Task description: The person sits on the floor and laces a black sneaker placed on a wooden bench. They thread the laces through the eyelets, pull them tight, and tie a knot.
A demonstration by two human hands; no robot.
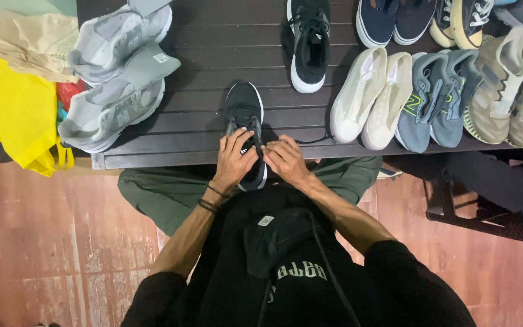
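Observation:
A black sneaker with a white sole [243,115] lies toe-away at the near edge of a dark slatted table [213,54]. My left hand [232,162] rests on its lace area, fingers curled over the tongue. My right hand [286,158] is at the shoe's right side, fingers pinched by the laces; whether it grips a lace is unclear. A thin dark lace [316,140] trails to the right on the table. Its matching black sneaker [309,45] stands farther back.
Two grey sneakers [116,79] lie at the table's left. A white pair [373,97], a blue-grey pair [437,100], an olive pair [506,91] and navy shoes [394,21] fill the right. A yellow bag [16,109] hangs off the left. Reddish floor below.

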